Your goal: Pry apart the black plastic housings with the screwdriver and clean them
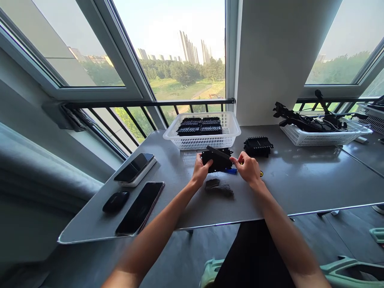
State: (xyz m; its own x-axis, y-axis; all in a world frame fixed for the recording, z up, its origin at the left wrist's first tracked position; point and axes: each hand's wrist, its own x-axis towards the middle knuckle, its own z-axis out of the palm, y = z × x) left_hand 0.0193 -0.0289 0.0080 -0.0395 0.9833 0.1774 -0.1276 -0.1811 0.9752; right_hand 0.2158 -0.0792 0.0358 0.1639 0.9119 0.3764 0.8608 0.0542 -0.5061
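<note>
My left hand point(201, 170) grips the left side of a flat black plastic part point(217, 163) with small notches along its edges, thumb on top. A dark strip point(219, 153) lies slantwise across that part. At the strip's right end, my right hand point(248, 167) is closed in a pinch, with fingertips on the strip. Below the part, a blue object point(231, 171) rests on the table. Crumpled dark grey scraps point(219, 188) lie in front, nearer to me. Just past my right hand shows a bit of a yellow and black object point(261, 173), mostly hidden.
A white basket point(207, 142) behind my hands holds several similar black parts. Right of it sits a stack of black parts point(258, 146). Another white basket point(318, 138) holds black pieces with cables. At left are two phones point(140, 208) point(135, 167) and a black mouse point(116, 201).
</note>
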